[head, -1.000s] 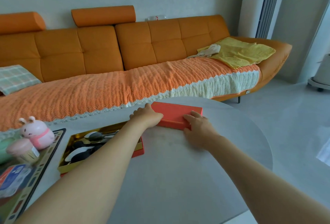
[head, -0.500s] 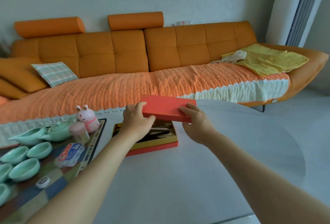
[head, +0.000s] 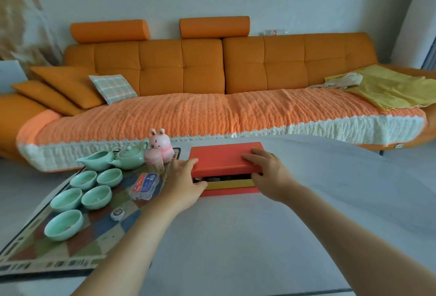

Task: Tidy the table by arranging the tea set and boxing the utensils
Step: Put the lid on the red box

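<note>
Left grip is curled round the left end of a flat red cardboard lid. Right grip is clamped on its right end, fingers on top, thumb at the front edge. The lid is held just over a rectangular red-and-yellow box, with a narrow gap seen in front. Glossy mint-green cups and a teapot are set on a patterned tray beside it. The smooth pale table is backed by a quilted orange sofa.

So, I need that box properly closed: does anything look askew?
The red cardboard lid is not seated: its near edge sits raised above the yellow-and-red box base, leaving a dark gap.
</note>
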Action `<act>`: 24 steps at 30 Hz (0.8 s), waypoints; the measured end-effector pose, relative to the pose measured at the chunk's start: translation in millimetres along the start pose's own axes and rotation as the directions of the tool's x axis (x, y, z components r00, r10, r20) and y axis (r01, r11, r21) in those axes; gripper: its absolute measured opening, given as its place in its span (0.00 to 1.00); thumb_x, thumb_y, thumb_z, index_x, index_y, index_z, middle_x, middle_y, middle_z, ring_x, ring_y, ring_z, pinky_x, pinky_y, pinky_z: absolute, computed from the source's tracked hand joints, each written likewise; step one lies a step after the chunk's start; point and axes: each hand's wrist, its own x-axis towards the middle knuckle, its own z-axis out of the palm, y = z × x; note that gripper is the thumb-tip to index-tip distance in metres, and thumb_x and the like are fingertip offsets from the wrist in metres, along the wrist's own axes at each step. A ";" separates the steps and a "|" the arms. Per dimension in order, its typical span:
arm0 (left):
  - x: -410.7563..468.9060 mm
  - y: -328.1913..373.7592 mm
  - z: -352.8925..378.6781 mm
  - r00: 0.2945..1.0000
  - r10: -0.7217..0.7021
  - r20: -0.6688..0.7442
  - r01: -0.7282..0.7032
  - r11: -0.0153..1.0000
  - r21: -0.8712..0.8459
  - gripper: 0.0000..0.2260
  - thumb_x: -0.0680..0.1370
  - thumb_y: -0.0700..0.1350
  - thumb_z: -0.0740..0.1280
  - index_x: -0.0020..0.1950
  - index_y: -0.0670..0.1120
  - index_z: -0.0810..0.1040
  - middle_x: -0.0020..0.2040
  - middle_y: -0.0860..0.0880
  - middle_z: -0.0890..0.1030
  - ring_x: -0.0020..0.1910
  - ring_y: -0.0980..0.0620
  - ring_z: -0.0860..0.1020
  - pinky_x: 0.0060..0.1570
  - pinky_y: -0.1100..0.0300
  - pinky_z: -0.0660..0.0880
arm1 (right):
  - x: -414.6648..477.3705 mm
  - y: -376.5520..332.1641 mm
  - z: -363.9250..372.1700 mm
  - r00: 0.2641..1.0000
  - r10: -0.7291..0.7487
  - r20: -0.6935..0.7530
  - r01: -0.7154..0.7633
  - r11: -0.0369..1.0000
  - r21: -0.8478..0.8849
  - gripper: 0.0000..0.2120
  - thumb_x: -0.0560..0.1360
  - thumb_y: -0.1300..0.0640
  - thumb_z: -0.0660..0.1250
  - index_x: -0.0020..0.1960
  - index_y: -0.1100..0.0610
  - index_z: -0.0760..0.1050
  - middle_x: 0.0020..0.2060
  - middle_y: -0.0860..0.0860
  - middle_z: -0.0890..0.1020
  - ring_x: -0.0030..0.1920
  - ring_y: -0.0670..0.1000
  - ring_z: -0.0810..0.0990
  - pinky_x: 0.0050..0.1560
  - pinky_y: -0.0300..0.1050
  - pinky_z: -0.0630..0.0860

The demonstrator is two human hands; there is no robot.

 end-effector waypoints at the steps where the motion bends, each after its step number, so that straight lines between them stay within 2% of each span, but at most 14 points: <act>1: -0.8 -2.6 -0.7 1.000 0.018 0.004 -0.018 1.000 0.001 0.29 0.76 0.49 0.70 0.75 0.51 0.65 0.66 0.48 0.63 0.69 0.47 0.64 0.70 0.53 0.61 | -0.5 0.8 -0.4 1.000 -0.004 -0.001 0.004 1.000 -0.007 0.29 0.73 0.63 0.62 0.72 0.47 0.70 0.74 0.51 0.66 0.73 0.56 0.62 0.72 0.49 0.59; 5: -4.3 -7.3 -1.2 0.996 0.065 -0.062 -0.066 0.998 -0.018 0.26 0.75 0.47 0.72 0.73 0.52 0.70 0.60 0.51 0.65 0.65 0.49 0.67 0.68 0.56 0.65 | -4.0 3.7 -3.5 1.000 -0.029 0.004 0.029 0.999 -0.022 0.29 0.73 0.64 0.62 0.73 0.48 0.70 0.74 0.51 0.67 0.74 0.56 0.62 0.73 0.50 0.59; 9: -9.5 -2.4 2.3 0.985 0.127 -0.115 -0.126 0.992 0.009 0.23 0.76 0.45 0.72 0.71 0.50 0.73 0.60 0.49 0.68 0.58 0.55 0.67 0.58 0.70 0.57 | -10.8 10.3 -5.3 1.000 -0.027 0.003 0.027 0.999 -0.031 0.28 0.74 0.63 0.63 0.72 0.48 0.71 0.73 0.50 0.68 0.73 0.55 0.64 0.73 0.48 0.61; 12: -11.5 0.5 2.2 0.979 0.146 -0.145 -0.144 0.989 0.023 0.22 0.76 0.44 0.72 0.70 0.49 0.75 0.59 0.49 0.70 0.53 0.58 0.65 0.54 0.72 0.57 | -17.1 16.3 -5.3 0.999 -0.038 0.016 0.039 0.997 -0.061 0.27 0.75 0.63 0.62 0.72 0.48 0.71 0.72 0.50 0.69 0.72 0.54 0.66 0.71 0.48 0.63; 18: -11.6 -2.1 1.5 0.985 0.150 -0.090 -0.141 0.985 0.102 0.21 0.74 0.47 0.74 0.67 0.50 0.76 0.54 0.52 0.66 0.50 0.57 0.65 0.49 0.71 0.58 | -21.3 19.3 -0.9 0.996 -0.086 0.003 0.086 0.991 -0.107 0.22 0.76 0.60 0.64 0.69 0.49 0.75 0.68 0.50 0.73 0.68 0.56 0.70 0.68 0.47 0.65; 21: -5.5 1.7 2.3 0.986 0.134 -0.099 -0.114 0.977 0.182 0.21 0.74 0.60 0.69 0.65 0.54 0.75 0.58 0.52 0.68 0.58 0.53 0.68 0.56 0.60 0.67 | -16.3 17.8 -5.2 0.999 -0.051 -0.018 0.048 0.993 -0.110 0.18 0.78 0.53 0.63 0.68 0.48 0.74 0.69 0.50 0.72 0.67 0.55 0.70 0.68 0.49 0.66; 22: -1.9 5.7 1.4 0.985 0.131 -0.113 -0.107 0.974 0.200 0.21 0.76 0.62 0.65 0.66 0.55 0.74 0.61 0.51 0.68 0.62 0.51 0.68 0.59 0.55 0.69 | -12.1 17.0 -7.6 1.000 -0.019 -0.018 0.017 0.994 -0.104 0.18 0.79 0.51 0.62 0.69 0.48 0.73 0.70 0.50 0.71 0.68 0.55 0.69 0.69 0.50 0.65; 24: 8.1 15.8 -0.2 0.981 0.152 -0.120 -0.125 0.970 0.210 0.20 0.80 0.60 0.59 0.69 0.54 0.72 0.68 0.51 0.67 0.68 0.49 0.66 0.64 0.51 0.68 | -1.4 15.2 -11.0 0.999 0.053 0.002 -0.052 0.993 -0.102 0.21 0.80 0.46 0.58 0.72 0.48 0.70 0.73 0.51 0.67 0.71 0.54 0.66 0.71 0.53 0.63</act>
